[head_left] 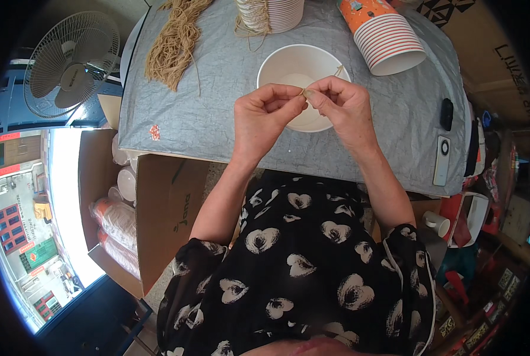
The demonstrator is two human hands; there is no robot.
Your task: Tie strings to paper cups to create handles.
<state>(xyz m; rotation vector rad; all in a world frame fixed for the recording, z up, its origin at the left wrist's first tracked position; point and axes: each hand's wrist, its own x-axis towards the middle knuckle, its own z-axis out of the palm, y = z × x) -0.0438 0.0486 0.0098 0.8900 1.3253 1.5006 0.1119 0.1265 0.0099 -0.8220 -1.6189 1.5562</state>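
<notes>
Both my hands meet at the fingertips above a white paper bucket [274,66], its open mouth facing up. My left hand [259,121] pinches a thin piece of brown twine [303,92] between thumb and forefinger. Right against it, my right hand [351,115] pinches the same twine. Another bit of twine [339,70] shows at the bucket's right rim; whether it joins the piece in my fingers is hidden. A loose hank of brown twine [173,50] lies at the table's far left.
Behind the bucket stands a stack of white buckets [285,15] with twine against it. Orange-patterned stacked buckets [389,44] lie tipped at far right. A white remote [441,160] and a black object [447,114] sit near the right edge. A cardboard box [170,207] stands lower left.
</notes>
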